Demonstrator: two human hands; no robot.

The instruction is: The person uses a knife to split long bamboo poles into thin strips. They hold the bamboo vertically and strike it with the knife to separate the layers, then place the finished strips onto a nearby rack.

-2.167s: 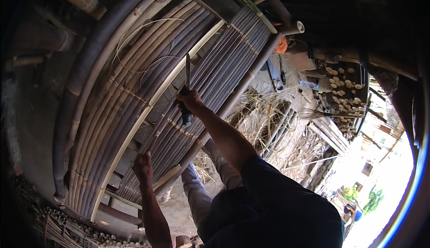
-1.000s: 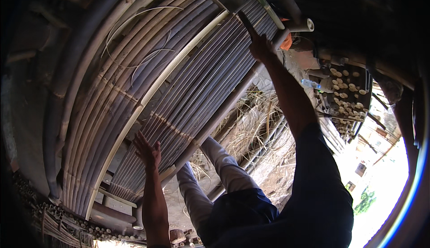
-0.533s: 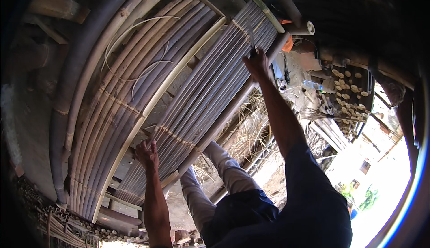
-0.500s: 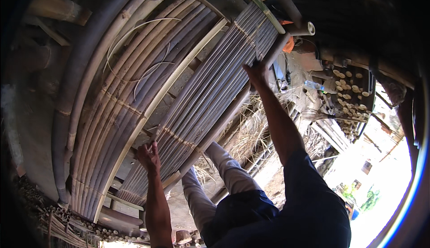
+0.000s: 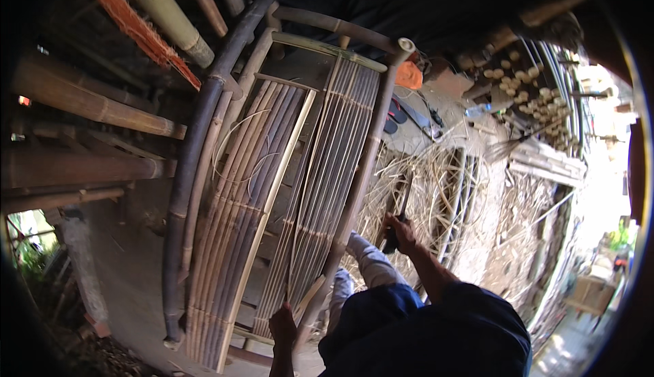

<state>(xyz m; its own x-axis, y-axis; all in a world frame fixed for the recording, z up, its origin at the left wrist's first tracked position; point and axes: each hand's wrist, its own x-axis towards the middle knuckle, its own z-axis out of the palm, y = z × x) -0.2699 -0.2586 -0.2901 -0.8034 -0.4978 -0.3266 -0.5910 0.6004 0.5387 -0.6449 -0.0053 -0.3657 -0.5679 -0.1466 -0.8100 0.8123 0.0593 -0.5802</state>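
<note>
A long bamboo bench frame (image 5: 178, 200) stands before me, with two panels of lashed slats. On the left lies the wider brown panel (image 5: 235, 220); beside it is a narrower panel of thin grey slats (image 5: 344, 115). My left hand (image 5: 282, 324) is closed at the near end of a long thin bamboo strip (image 5: 291, 258), which runs away along the narrow panel. Over the litter to the right of the bench, my right hand (image 5: 403, 235) is closed around the dark handle of a knife (image 5: 407, 193), its blade pointing away from me.
Loose curled cane (image 5: 221, 149) rests on the brown panel. Bamboo shavings (image 5: 429, 173) cover the ground at right, near sandals (image 5: 395, 115) and an orange cloth (image 5: 409, 75). Cut bamboo ends (image 5: 524, 87) are stacked beyond. Thick poles (image 5: 102, 111) jut in from the left.
My right hand with the knife has come back from the bench's far part to its right side. My left hand has moved nearer me, and the view has shifted.
</note>
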